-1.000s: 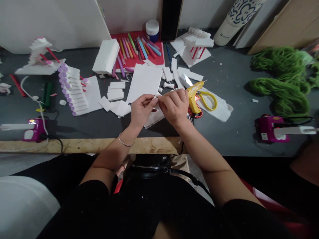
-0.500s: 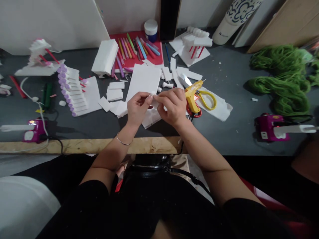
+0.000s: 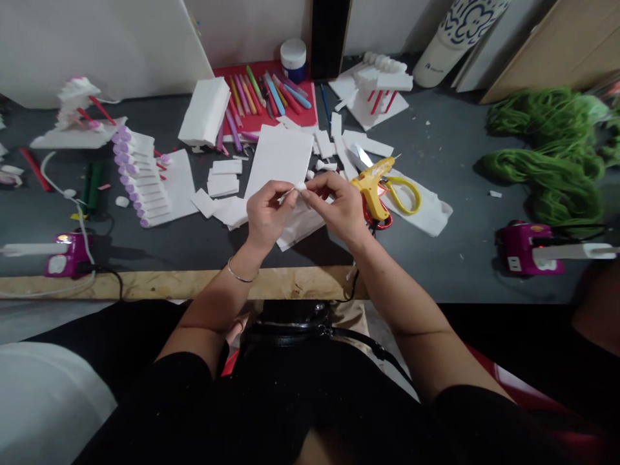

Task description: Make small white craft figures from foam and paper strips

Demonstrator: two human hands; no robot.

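Between the fingertips of both hands is a small white piece (image 3: 301, 186), perhaps foam or paper; its exact shape is partly covered by the fingers. My left hand (image 3: 267, 212) pinches it from the left, and my right hand (image 3: 343, 208) from the right. Below and behind the hands lie a white foam sheet (image 3: 281, 155) and a crumpled translucent white piece (image 3: 299, 229). Close to my right hand rests a yellow glue gun (image 3: 372, 187) on top of yellow-handled scissors (image 3: 409, 195).
White foam strips (image 3: 225, 175) are scattered around the sheet. Colored pens (image 3: 256, 97) lie on a red sheet at the back. Foam stair models (image 3: 145, 177) stand left, green yarn (image 3: 547, 155) right. Purple power sockets (image 3: 526, 248) sit near the front edge. A person sits at either side.
My right hand's fingers have shifted their pinch and opened out slightly, so more of the small white piece shows. My left hand stays nearly where it was.
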